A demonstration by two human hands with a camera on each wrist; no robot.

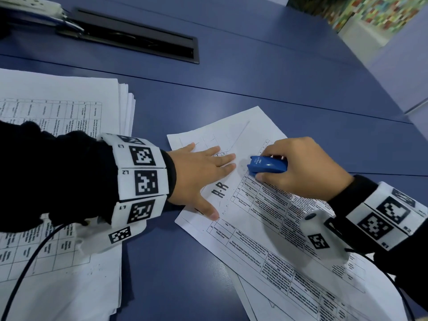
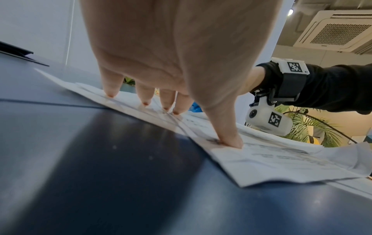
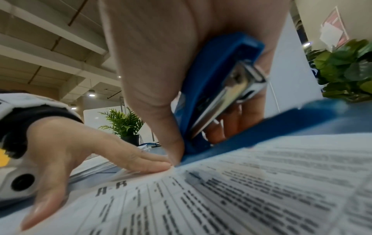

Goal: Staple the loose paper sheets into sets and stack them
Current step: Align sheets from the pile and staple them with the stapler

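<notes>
— Holding the blue stapler [image 1: 267, 167] in my right hand [image 1: 301, 167], fingers curled round its body and thumb under its nose. Where would you say it sits against the sheets?

— On the head view, it lies on the printed paper set [image 1: 266, 205], near the set's far corner. Its long axis runs from 3 o'clock to 9 o'clock, nose toward 9. And your other hand?

— My left hand [image 1: 199, 172] is flat and spread, fingers straight, pressing the same set onto the blue counter [image 1: 254, 77]. Its fingertips [image 2: 110, 94] end just at 9 o'clock of the stapler's nose, nearly touching it.

— So the stapler is nearer your right hand, already in it. Is the corner inside the stapler's mouth?

— I cannot tell; the right wrist view shows the metal magazine [image 3: 227, 95] lifted from the base, but the paper edge there is blurred. I judge the nose must slide toward 10 o'clock over the corner before I squeeze.

— And the finished stack?

— The pile of sheets [image 1: 69, 107] lies at 9 o'clock, under my left forearm.
</notes>
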